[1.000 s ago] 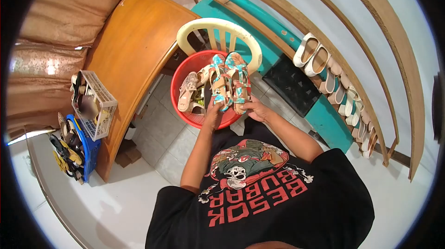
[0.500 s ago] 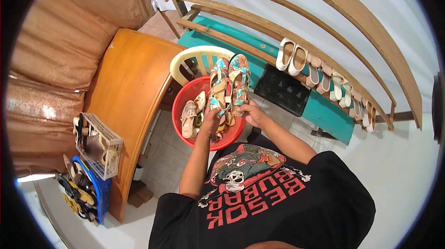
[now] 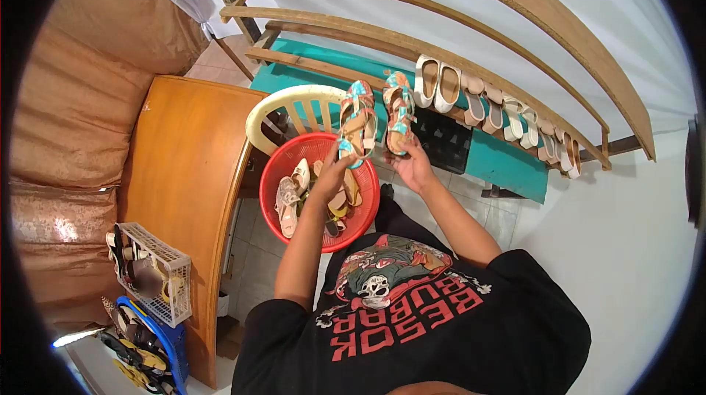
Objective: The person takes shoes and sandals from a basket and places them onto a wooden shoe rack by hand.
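My left hand [image 3: 332,176] is closed on the heel end of a strappy sandal [image 3: 358,119] with a turquoise and orange-red pattern. Its match, the other patterned sandal [image 3: 399,109], is gripped at the heel by my right hand [image 3: 413,165]. Both sandals are held up in front of me, toes pointing away, with a small gap between them. Just below my left hand stands a red basket [image 3: 269,202] holding several loose shoes, among them a pale sandal [image 3: 287,206]. Beyond my right hand, a pair of white shoes [image 3: 437,84] sits on the wooden rack [image 3: 331,24].
A cream plastic chair [image 3: 257,126] stands behind the basket. To the left is a wooden table [image 3: 180,167], with a white crate [image 3: 180,299] and a blue basket [image 3: 175,347] of shoes beside it. More shoes line the rack above a teal bench [image 3: 507,174] and black crate [image 3: 448,146].
The two sandals, side by side before, are now apart, the right one moved rightward toward the rack. My view has shifted, and more of the basket's contents shows.
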A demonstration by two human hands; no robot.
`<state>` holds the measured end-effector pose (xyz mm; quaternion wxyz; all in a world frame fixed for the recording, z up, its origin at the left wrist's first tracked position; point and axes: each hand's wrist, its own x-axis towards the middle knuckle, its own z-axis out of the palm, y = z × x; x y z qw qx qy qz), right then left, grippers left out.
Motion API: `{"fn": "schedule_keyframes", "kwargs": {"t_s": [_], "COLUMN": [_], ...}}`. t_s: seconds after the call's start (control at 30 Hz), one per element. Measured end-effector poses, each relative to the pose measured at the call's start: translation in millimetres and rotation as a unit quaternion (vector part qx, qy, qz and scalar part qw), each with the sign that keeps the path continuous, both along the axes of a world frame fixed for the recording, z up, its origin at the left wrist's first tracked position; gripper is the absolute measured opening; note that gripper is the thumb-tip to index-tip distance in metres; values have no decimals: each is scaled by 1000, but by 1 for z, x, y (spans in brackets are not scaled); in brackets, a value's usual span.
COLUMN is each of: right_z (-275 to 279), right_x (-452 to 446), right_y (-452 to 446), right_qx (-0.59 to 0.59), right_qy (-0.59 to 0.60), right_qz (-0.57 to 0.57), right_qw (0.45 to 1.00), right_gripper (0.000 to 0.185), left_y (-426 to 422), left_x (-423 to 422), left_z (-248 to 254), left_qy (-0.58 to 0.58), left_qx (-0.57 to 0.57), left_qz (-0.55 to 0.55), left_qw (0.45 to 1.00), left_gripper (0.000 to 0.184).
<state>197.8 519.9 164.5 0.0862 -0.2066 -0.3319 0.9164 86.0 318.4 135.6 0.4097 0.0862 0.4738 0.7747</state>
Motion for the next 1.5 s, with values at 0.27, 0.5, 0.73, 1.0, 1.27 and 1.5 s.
{"fn": "schedule_keyframes", "kwargs": {"t_s": [0.27,0.5,0.73,1.0,1.27,1.5], "right_z": [4,-27,-41,-43,-50,-41], "right_x": [-63,-122,-135,-151,-177,-175], "right_y": [71,110,130,135,145,136], "right_qx": [11,-43,-62,-56,17,46], "right_qy": [-34,-42,-47,-84,-152,-149], "right_qz": [-28,-67,-35,-52,-97,-108], "right_qw": [999,996,996,994,983,982], "right_gripper": [45,34,33,41,41,62], "left_y": [91,181,223,230,235,240], "left_x": [-87,-169,-178,-190,-196,-197], "left_z": [38,20,6,-25,-7,-15], "left_qy": [78,123,120,173,150,234], "left_qx": [-114,-190,-203,-247,-212,-213], "left_qz": [-31,-73,-72,-68,-41,-83], "left_qw": [990,971,969,951,965,945], "left_gripper": [77,70,71,78,59,59]}}
